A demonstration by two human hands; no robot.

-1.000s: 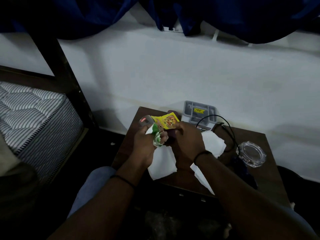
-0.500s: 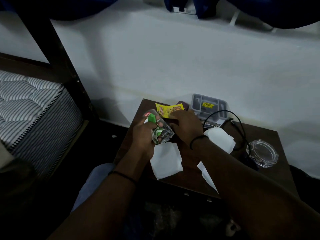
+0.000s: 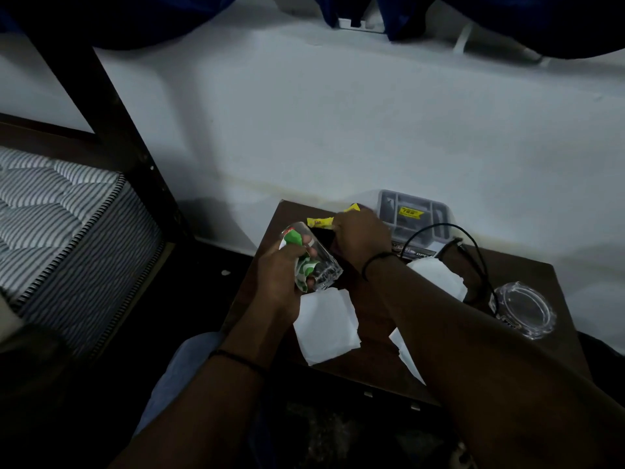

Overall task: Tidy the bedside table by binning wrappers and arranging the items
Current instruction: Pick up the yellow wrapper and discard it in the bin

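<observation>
Closest to us, our two arms reach out over a dark brown bench [image 3: 548, 275]. Each wrist has a thin black band.

Our left hand [image 3: 280, 282] holds a clear glass [image 3: 316, 258] and a green and white wrapper [image 3: 301, 265]. The grip is wrapped tight around both. The glass is tipped on its side, up off the bench, over its left part. The wrapper is pressed between our palm and the glass.

Under that hand a white paper [image 3: 324, 324] lies flat on the bench. Another white paper [image 3: 436, 279] lies to the right, partly hidden under our right arm.

At the right side of the bench sits a clear round dish [image 3: 522, 309]. A black cable [image 3: 473, 255] loops just beside it.

Our right hand [image 3: 362, 235] is farther back. Its fingers are curled down on a yellow wrapper [image 3: 321, 222] near the back edge of the bench. We see only the yellow ends poking out, so we cannot tell how tight that grip is.

Behind that hand stands a grey box [image 3: 414, 214] with small parts and a yellow label, right by the white wall [image 3: 338, 130].

Far to the left is a striped mattress [image 3: 61, 225] on a dark bed frame. Blue cloth [image 3: 507, 15] hangs along the top.
</observation>
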